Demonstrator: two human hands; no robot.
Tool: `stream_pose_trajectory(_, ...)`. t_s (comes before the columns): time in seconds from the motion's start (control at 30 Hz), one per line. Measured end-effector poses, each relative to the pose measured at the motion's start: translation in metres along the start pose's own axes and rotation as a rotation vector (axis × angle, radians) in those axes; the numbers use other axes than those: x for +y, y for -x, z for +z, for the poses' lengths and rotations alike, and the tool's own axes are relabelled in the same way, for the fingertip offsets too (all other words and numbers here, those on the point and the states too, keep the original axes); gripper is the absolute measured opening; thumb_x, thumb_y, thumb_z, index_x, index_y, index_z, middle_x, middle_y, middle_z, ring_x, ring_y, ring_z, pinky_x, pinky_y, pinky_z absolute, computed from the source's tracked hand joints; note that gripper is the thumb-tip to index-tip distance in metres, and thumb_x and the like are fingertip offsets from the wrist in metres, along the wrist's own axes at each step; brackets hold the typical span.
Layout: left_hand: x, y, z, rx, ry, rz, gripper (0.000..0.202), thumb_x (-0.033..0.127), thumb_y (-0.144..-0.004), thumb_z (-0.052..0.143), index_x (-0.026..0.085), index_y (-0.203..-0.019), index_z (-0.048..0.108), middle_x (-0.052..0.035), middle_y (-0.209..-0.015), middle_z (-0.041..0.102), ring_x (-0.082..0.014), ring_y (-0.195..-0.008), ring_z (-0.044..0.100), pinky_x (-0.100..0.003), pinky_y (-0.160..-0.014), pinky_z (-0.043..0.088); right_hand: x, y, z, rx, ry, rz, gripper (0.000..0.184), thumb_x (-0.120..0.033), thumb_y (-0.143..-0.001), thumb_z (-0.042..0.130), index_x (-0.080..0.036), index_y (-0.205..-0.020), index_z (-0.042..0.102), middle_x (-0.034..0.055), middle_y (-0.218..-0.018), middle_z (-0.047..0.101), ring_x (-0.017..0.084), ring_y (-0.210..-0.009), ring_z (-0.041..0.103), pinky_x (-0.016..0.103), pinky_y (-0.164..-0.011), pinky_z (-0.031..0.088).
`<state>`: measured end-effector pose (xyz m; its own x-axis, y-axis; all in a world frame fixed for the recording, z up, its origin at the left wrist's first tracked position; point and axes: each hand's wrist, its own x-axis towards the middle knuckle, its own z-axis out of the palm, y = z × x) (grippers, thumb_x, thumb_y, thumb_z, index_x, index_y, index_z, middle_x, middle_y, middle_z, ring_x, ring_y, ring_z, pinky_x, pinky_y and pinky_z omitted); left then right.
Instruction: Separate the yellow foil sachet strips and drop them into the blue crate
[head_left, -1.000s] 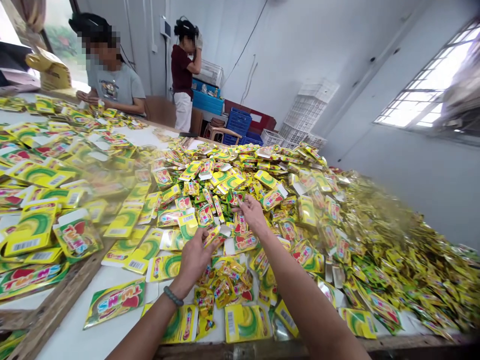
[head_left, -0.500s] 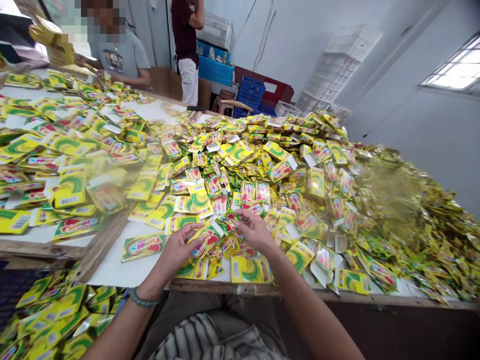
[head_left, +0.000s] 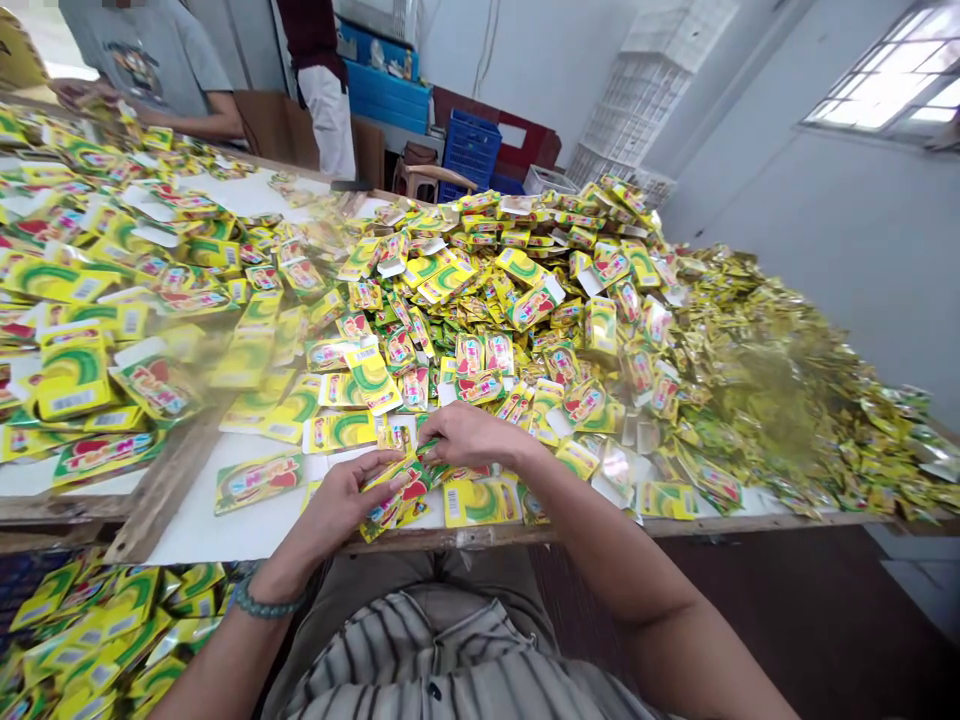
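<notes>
My left hand [head_left: 341, 505] is closed round a small stack of yellow and green sachets [head_left: 396, 492] at the near edge of the table [head_left: 247, 520]. My right hand [head_left: 469, 437] is just above and to the right, fingers pinched on the top of the same stack. A large heap of the same sachets [head_left: 525, 310] spreads over the table beyond my hands. A single sachet [head_left: 480, 503] lies flat right of the stack.
A wooden strip [head_left: 161, 495] divides the table on the left, with more sachets [head_left: 82, 330] past it. More sachets [head_left: 90, 630] fill a container at lower left. Two other people [head_left: 161, 60] stand at the far side. Crates [head_left: 472, 145] stack by the back wall.
The view tilted down and my hands drew back to the near table edge. My right hand came from the heap to the stack held by my left hand.
</notes>
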<state>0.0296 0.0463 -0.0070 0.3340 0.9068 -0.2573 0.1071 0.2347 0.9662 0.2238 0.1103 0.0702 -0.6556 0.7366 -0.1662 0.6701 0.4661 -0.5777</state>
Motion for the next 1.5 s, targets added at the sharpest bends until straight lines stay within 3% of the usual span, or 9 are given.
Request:
stream_pose_trajectory(0.17,0.002,0.008,-0.004,-0.002,0.223,-0.157,0.062,0.048,-0.067,0.076,0.018,-0.119,0.06,-0.0066,-0.105,0.074,-0.0274,-0.098,0.068,-0.039,-0.087,0.054,0.008,0.004,0.007,0.206,-0.194,0.122,0.01,-0.022,-0.075,0.068,-0.018,-0.084,0.065,-0.0051,-0.062,0.059,0.01,-0.058,0.052,0.02,-0.057,0.034)
stream_pose_trajectory(0.3,0.006,0.014,-0.01,0.13,0.295,-0.19,0.069,0.046,-0.06,0.08,0.018,-0.119,0.059,-0.0087,-0.112,0.072,-0.0288,-0.103,0.067,-0.039,-0.087,0.055,0.014,0.026,0.04,0.428,0.088,0.393,0.023,-0.039,-0.084,0.063,-0.016,-0.086,0.063,0.0038,-0.071,0.064,0.016,-0.065,0.057,0.024,-0.061,0.037)
stream_pose_trajectory(0.4,0.006,0.016,-0.012,0.191,0.34,-0.213,0.073,0.044,-0.056,0.083,0.018,-0.12,0.059,-0.0101,-0.114,0.071,-0.0298,-0.105,0.066,-0.037,-0.084,0.056,0.019,0.037,0.073,0.441,0.218,0.483,0.032,-0.029,-0.078,0.07,-0.015,-0.105,0.06,0.0102,-0.088,0.068,0.022,-0.079,0.061,0.028,-0.068,0.041)
stream_pose_trajectory(0.6,0.001,0.016,-0.007,0.158,0.373,-0.229,0.073,0.042,-0.059,0.082,0.017,-0.123,0.058,-0.0091,-0.108,0.073,-0.0262,-0.096,0.069,-0.033,-0.078,0.056,0.025,0.033,0.084,0.654,-0.41,0.378,0.019,-0.033,-0.08,0.065,-0.018,-0.092,0.063,0.0035,-0.081,0.068,0.017,-0.072,0.061,0.027,-0.066,0.047)
stream_pose_trajectory(0.73,0.001,0.017,-0.003,0.129,0.422,-0.245,0.072,0.042,-0.061,0.082,0.017,-0.124,0.058,-0.0088,-0.105,0.075,-0.0244,-0.09,0.071,-0.033,-0.079,0.056,0.02,0.025,0.074,0.577,-0.78,0.255,0.023,-0.041,-0.076,0.067,-0.018,-0.08,0.063,0.0015,-0.074,0.066,0.015,-0.066,0.059,0.025,-0.062,0.046)
stream_pose_trajectory(1.0,-0.001,0.022,-0.006,0.032,0.373,-0.2,0.059,0.036,-0.065,0.082,0.018,-0.118,0.063,-0.0049,-0.104,0.075,-0.021,-0.086,0.072,-0.03,-0.077,0.057,0.015,0.029,0.067,0.582,-0.252,0.093,0.012,-0.026,-0.079,0.069,-0.018,-0.072,0.065,-0.0006,-0.067,0.057,0.012,-0.064,0.049,0.022,-0.06,0.036)
stream_pose_trajectory(1.2,-0.001,0.015,0.005,0.053,0.386,-0.157,0.061,0.034,-0.058,0.085,0.015,-0.112,0.065,-0.0061,-0.104,0.075,-0.0245,-0.09,0.071,-0.037,-0.086,0.056,0.004,0.027,0.064,0.389,-0.312,0.089,0.006,-0.015,-0.078,0.068,-0.018,-0.074,0.071,-0.0013,-0.067,0.063,0.011,-0.062,0.054,0.021,-0.059,0.038)
stream_pose_trajectory(1.4,0.002,0.013,0.007,0.098,0.348,-0.105,0.059,0.038,-0.057,0.084,0.016,-0.11,0.067,-0.0051,-0.101,0.076,-0.0262,-0.093,0.07,-0.039,-0.086,0.056,-0.007,0.034,0.072,0.612,-0.399,0.153,0.012,-0.021,-0.081,0.064,-0.019,-0.09,0.072,0.0023,-0.083,0.072,0.015,-0.075,0.064,0.024,-0.07,0.046)
stream_pose_trajectory(1.5,0.003,0.012,0.006,0.114,0.251,-0.052,0.054,0.039,-0.059,0.082,0.016,-0.106,0.07,-0.0062,-0.103,0.075,-0.027,-0.097,0.069,-0.038,-0.088,0.054,-0.012,0.036,0.073,0.55,-0.345,0.156,0.017,-0.015,-0.083,0.056,-0.02,-0.081,0.072,0.0008,-0.076,0.071,0.014,-0.071,0.064,0.024,-0.07,0.046)
